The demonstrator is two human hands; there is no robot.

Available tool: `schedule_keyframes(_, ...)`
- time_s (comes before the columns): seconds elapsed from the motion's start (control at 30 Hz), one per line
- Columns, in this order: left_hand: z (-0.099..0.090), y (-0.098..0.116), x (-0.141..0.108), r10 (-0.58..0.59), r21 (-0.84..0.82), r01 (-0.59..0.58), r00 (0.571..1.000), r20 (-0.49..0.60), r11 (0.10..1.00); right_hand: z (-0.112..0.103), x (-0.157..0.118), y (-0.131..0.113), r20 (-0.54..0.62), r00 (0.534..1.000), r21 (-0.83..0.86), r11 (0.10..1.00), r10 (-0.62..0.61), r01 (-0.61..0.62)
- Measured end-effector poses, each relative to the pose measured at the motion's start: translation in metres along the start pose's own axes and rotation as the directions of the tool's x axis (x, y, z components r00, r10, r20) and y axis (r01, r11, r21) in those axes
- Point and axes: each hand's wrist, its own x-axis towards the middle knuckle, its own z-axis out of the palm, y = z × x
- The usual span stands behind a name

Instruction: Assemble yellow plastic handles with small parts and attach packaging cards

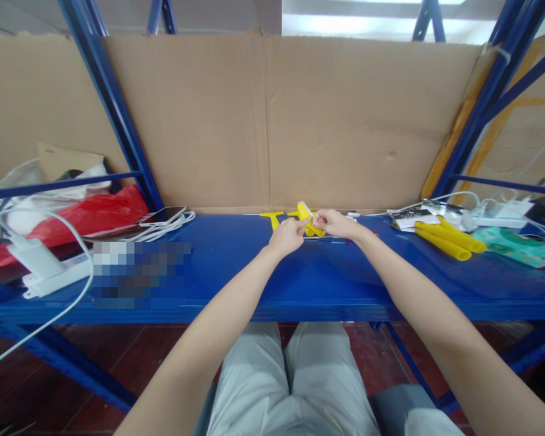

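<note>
My left hand (289, 235) is at the back of the blue tabletop, its fingers closed at a yellow plastic piece (304, 211) with a pale face on top. From the other side my right hand (335, 223) meets it, thumb and fingertips pinched by the piece's right edge. A narrow white bit shows near those fingertips, too small to name. Below the fingers lie rounded yellow parts (317, 232), partly covered by the hands. Just left of my left hand rests a T-shaped yellow piece (272, 218).
Yellow tubes (449, 239) and a green packet (518, 247) lie on the right. To the left are a white power strip (57, 275), a phone (163, 215) with coiled white cable and a red bag (91, 215). A cardboard wall (272, 121) rises behind the blue tabletop (227, 260).
</note>
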Motion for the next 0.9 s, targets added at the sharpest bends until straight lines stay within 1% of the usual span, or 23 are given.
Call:
schedule_keyframes(0.17, 0.001, -0.001, 0.001, -0.013, -0.025, 0.014, 1.0, 0.006, 1.0, 0.0, -0.001, -0.005, -0.005, 1.0, -0.015, 1.0, 0.017, -0.017)
schedule_keyframes(0.33, 0.0, -0.001, 0.0, -0.021, -0.038, 0.021, 1.0, -0.002, 0.999, 0.004, 0.0, -0.006, -0.027, 0.998, 0.033, 0.998, 0.063, -0.062)
schedule_keyframes(0.47, 0.001, -0.001, 0.0, -0.018, -0.048, 0.018, 1.0, -0.01, 0.999, 0.007, 0.0, -0.005, -0.054, 0.995, 0.072, 0.994, 0.08, -0.076)
schedule_keyframes(0.57, 0.001, -0.002, 0.0, -0.017, -0.05, 0.016, 1.0, -0.014, 0.999, 0.007, -0.001, -0.008, -0.072, 0.991, 0.063, 0.992, 0.11, -0.106)
schedule_keyframes(0.73, -0.001, -0.001, -0.001, -0.037, -0.049, 0.036, 0.999, -0.024, 0.998, 0.01, -0.001, -0.017, -0.123, 0.973, 0.044, 0.981, 0.195, -0.191)
schedule_keyframes(0.9, -0.002, -0.001, -0.001, -0.055, -0.057, 0.053, 0.998, -0.034, 0.997, 0.017, 0.0, -0.022, -0.184, 0.945, 0.135, 0.959, 0.272, -0.249)
